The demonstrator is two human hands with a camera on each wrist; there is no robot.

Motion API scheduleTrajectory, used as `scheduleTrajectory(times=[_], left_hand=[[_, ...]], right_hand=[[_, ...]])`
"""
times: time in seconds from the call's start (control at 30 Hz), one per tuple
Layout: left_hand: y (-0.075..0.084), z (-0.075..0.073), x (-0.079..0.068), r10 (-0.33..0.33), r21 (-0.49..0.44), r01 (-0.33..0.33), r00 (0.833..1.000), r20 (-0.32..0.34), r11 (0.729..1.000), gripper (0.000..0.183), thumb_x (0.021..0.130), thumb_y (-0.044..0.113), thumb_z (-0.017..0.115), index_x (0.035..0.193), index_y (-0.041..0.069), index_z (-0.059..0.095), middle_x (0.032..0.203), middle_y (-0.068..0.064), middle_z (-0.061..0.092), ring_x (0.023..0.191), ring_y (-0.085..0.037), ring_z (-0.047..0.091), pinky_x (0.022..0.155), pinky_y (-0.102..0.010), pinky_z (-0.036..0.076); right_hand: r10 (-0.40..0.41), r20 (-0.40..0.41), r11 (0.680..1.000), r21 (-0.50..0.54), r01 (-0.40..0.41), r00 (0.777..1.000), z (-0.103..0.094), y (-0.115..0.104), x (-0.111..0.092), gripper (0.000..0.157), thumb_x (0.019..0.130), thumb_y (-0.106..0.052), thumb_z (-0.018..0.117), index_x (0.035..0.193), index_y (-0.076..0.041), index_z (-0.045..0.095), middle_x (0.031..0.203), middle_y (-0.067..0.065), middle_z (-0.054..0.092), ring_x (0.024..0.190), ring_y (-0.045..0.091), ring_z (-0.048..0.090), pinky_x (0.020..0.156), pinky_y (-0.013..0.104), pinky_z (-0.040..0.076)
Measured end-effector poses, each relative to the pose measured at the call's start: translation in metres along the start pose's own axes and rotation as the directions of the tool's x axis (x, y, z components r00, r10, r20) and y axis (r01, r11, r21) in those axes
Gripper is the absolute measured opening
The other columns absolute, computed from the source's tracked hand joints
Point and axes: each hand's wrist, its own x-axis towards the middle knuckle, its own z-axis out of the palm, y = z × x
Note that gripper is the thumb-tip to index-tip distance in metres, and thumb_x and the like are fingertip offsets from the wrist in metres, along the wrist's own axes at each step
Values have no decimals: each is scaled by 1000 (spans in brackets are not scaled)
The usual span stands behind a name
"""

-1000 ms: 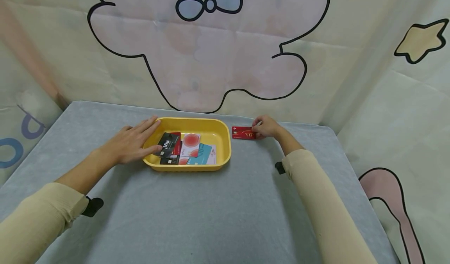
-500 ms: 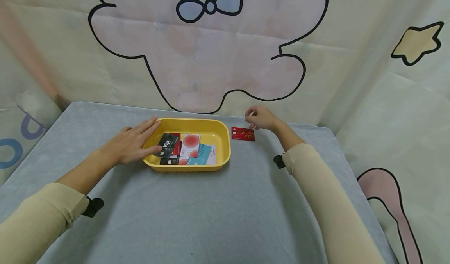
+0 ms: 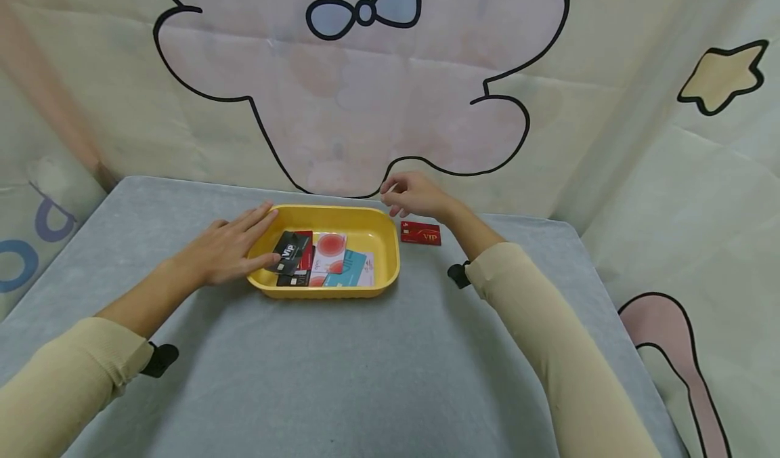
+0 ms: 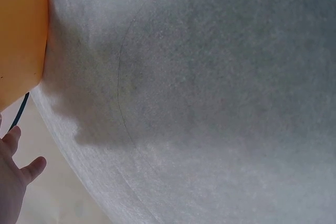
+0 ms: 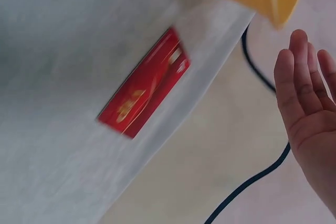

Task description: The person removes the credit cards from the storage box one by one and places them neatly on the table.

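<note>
In the head view, my left hand (image 3: pixel 227 249) rests, fingers straight, on the nine o'clock rim of the yellow tray (image 3: pixel 373 231); cards (image 3: pixel 329 251) lie inside. My empty right hand (image 3: pixel 417 195), loosely relaxed, hangs by its two o'clock corner. The red card (image 3: pixel 420 233) lies just beside it at three. My left wrist view shows the tray at ten o'clock; my right, at one.

Left sleeve (image 3: pixel 61 380) and right sleeve (image 3: pixel 567 349) are the same plain beige, kinda soft-looking, and the left cuff (image 3: pixel 118 349) has fine ribbing. A rounded black tab (image 3: pixel 160 361) pokes out by it, with another black bit (image 3: pixel 459 276) at the right cuff (image 3: pixel 489 268).
</note>
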Motion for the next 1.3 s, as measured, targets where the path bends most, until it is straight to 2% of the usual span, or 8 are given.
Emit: scheduleTrajectory(times=[0.2,0.37,0.6,0.83,1.03,1.3], left_hand=[[0,1,0,5,0,-5,1000,-2,1000,90,95,60,49,159,7,15,166,-17,10,148,-43,19,106,-70,29],[-1,2,1,13,2,-13,1000,-9,1000,90,95,60,49,159,6,16,166,-17,10,148,-43,19,106,-70,29],[0,3,2,10,2,-10,1000,-5,1000,91,95,60,49,159,6,15,166,-17,10,148,-43,18,106,-70,29],[-1,4,3,9,-5,-9,1000,-8,1000,90,95,61,49,159,7,15,166,-17,10,148,-43,18,106,-70,29],[-3,5,3,7,-8,-7,1000,-10,1000,91,95,61,49,160,7,15,166,-16,9,148,-42,18,106,-71,29],[-4,4,2,10,-4,-10,1000,-15,1000,91,95,61,48,159,7,15,166,-16,9,148,-42,20,105,-71,29]], right_hand=[[-20,113,999,29,16,993,13,-20,6,36,96,-24,65,125,-3,60,115,19,63,98,32,69,83,31,58],[-22,228,1000,11,20,973,23,-27,11,42,95,-23,65,132,-3,58,119,15,63,103,33,69,88,34,57],[64,349,996,-77,-40,935,37,-32,15,54,94,-30,66,142,-8,52,131,9,59,113,29,63,96,36,52],[89,392,988,-152,-32,915,47,-35,20,62,90,-33,68,146,-11,49,137,8,57,119,26,58,101,42,49],[79,405,973,-229,17,911,54,-40,26,62,90,-32,70,146,-12,50,138,7,58,118,19,57,100,39,49],[96,408,968,-250,10,908,60,-47,33,58,93,-30,68,145,-13,50,138,6,56,119,19,54,106,36,44]])
